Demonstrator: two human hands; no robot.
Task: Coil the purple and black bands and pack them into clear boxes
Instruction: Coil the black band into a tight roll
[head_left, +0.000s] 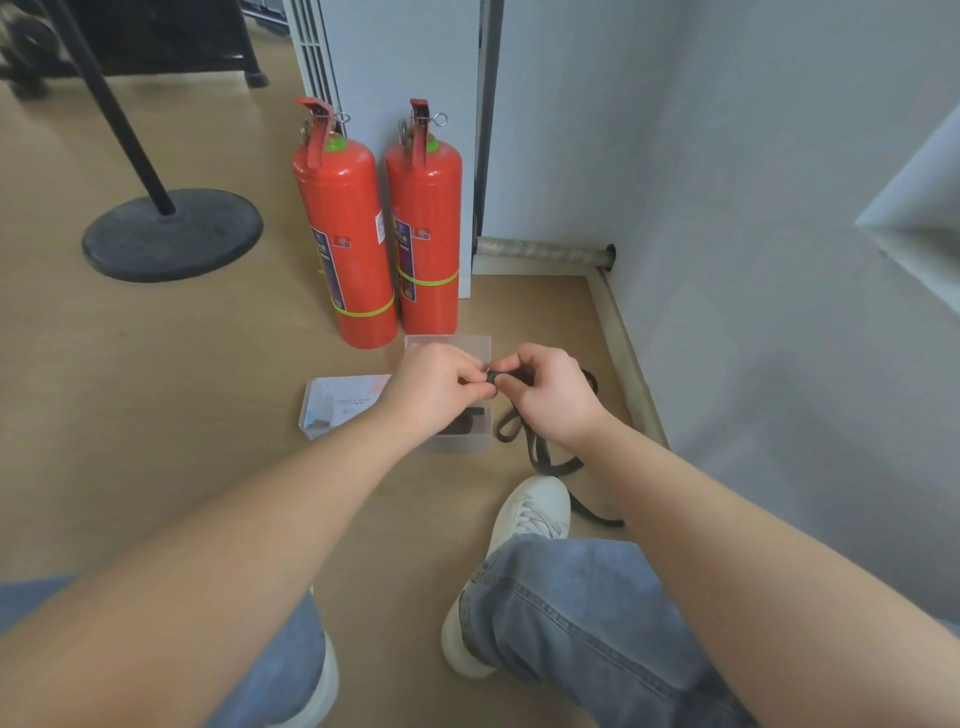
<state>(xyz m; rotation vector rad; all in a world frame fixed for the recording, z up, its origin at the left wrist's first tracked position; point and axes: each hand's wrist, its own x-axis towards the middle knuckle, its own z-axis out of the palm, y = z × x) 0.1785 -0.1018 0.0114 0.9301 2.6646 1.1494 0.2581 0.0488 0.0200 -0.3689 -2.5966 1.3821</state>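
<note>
My left hand (435, 382) and my right hand (545, 392) meet above a clear box (460, 444) on the floor. Both pinch one end of a black band (540, 457), rolled into a small coil between the fingertips. The band's loose length trails under my right hand and across the floor past my white shoe (535, 512). Something dark, like a coiled band (465, 422), lies inside the box, partly hidden by my left hand. No purple band shows.
A clear lid or flat box with a printed label (343, 408) lies left of the box. Two red fire extinguishers (384, 234) stand just behind. A wall and baseboard (631, 364) run along the right. A black round stand base (171, 234) sits far left.
</note>
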